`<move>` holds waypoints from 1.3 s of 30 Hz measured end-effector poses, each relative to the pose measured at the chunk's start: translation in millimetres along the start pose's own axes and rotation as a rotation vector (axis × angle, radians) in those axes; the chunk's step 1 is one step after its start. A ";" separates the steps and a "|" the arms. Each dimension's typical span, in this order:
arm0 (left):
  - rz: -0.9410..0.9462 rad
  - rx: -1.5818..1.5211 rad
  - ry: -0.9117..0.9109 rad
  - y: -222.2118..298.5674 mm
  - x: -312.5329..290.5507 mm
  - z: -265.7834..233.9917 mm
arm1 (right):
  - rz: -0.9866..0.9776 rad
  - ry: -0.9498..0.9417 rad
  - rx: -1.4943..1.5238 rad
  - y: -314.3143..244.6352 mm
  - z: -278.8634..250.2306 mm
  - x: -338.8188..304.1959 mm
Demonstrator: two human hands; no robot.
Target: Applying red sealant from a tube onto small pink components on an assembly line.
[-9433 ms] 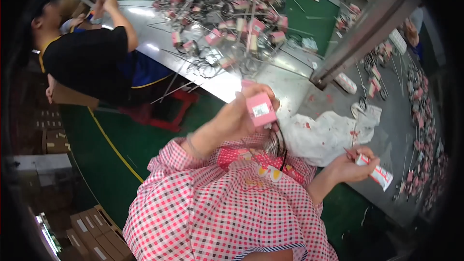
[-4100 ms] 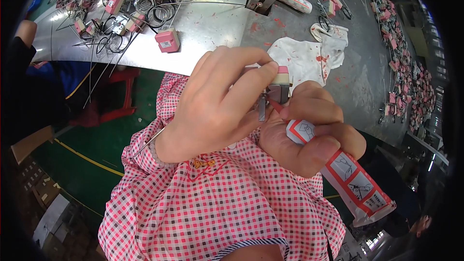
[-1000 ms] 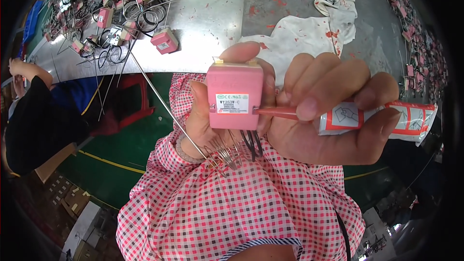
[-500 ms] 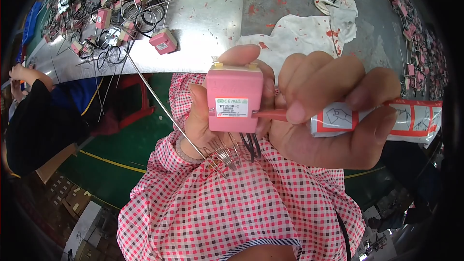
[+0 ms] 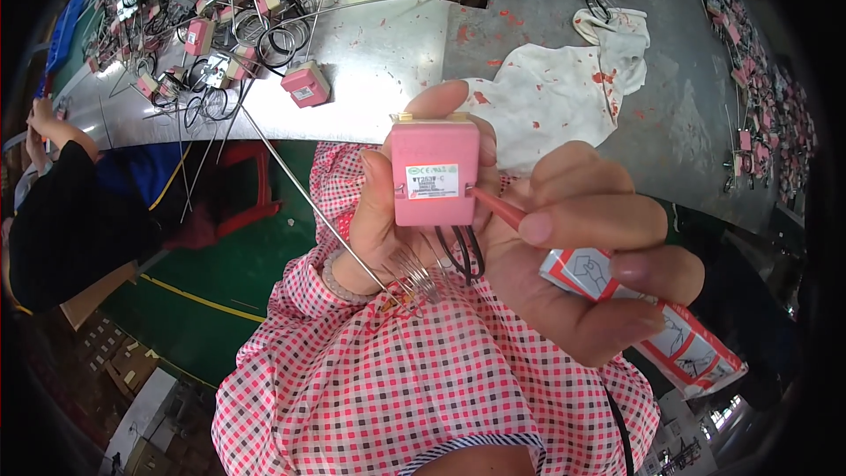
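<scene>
Your left fingers [image 5: 376, 198] grip the pink box [image 5: 436, 143] upright above your checked apron [image 5: 397, 379]; your right fingers [image 5: 608, 219] clasp the red-and-white tube [image 5: 683, 344], a pointed red tip [image 5: 500, 209] at the box's right-hand notch [image 5: 470, 191]. Best brace the box firmly, steer the tip lightly, and let the wire coil [image 5: 419, 285] hang clear

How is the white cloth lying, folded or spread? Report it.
Mostly spread: the cloth covers a broad, uneven patch of the table, wrinkled rather than neatly folded; only its far right end is bunched over itself.
</scene>
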State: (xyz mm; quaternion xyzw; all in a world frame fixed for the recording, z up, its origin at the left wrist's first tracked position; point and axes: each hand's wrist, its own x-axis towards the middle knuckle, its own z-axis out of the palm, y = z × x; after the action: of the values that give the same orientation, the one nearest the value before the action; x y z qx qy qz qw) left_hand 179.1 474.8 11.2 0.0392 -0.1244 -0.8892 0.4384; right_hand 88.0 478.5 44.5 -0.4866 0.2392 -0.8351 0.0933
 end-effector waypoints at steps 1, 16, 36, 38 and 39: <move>0.003 0.000 -0.003 -1.2 0.3 -0.5 | -0.014 0.009 0.015 0.1 -0.1 0.6; 0.002 0.001 0.007 -1.6 3.2 -2.3 | -0.050 0.113 0.084 0.0 3.6 8.0; 0.329 1.742 -0.244 44.2 0.4 0.5 | 0.058 0.105 -0.073 -0.7 -8.0 -6.0; 0.331 1.764 -0.246 45.2 0.9 5.5 | 0.069 0.092 -0.106 -1.6 -8.4 -7.6; 0.333 1.788 -0.250 45.2 1.1 6.6 | 0.077 0.090 -0.094 -1.8 -7.9 -7.3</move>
State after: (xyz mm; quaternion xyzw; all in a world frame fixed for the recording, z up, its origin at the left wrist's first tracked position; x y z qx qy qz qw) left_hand 212.0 448.7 29.1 0.2489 -0.8167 -0.3849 0.3505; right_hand 85.1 485.3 36.6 -0.4429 0.3005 -0.8398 0.0915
